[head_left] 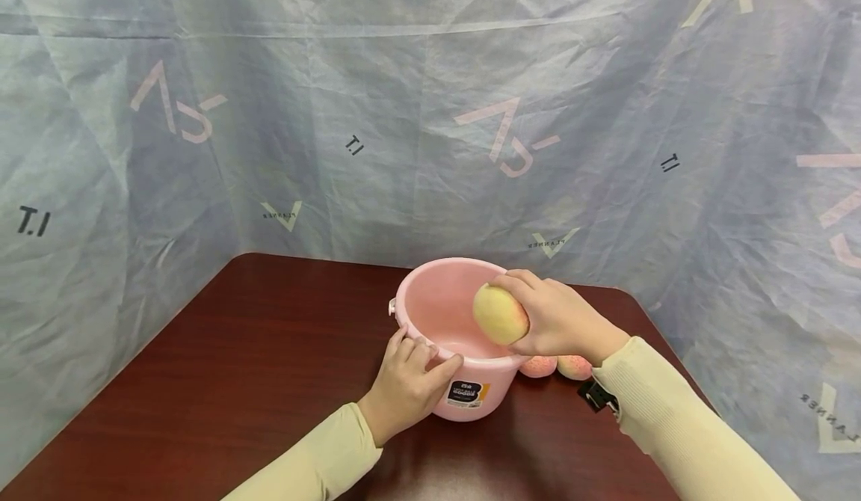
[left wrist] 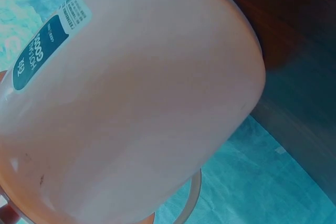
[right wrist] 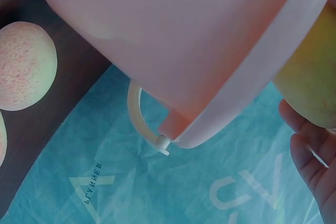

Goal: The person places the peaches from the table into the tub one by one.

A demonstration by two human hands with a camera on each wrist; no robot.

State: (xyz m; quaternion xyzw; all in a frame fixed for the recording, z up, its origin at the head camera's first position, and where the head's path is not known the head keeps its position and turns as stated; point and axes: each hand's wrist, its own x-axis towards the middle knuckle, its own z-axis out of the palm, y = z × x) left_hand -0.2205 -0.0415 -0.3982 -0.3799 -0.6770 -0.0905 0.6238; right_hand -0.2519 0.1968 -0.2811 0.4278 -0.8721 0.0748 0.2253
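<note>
A yellow peach [head_left: 498, 314] is held in the right hand [head_left: 554, 318] at the mouth of a pink bucket [head_left: 433, 306], whose rim is gripped by the left hand [head_left: 406, 385]. The bucket is stood nearer the right edge of the counter [head_left: 269, 381]; two reddish peaches [head_left: 538, 367] are seen beside it, toward that edge.

The left sleeve [head_left: 319, 452] and the right sleeve [head_left: 676, 419] are pale cream-yellow, the right one finely ribbed, with a black strap [head_left: 596, 395] at its end. Left hand [head_left: 408, 383] and right hand [head_left: 561, 320] are bare.
</note>
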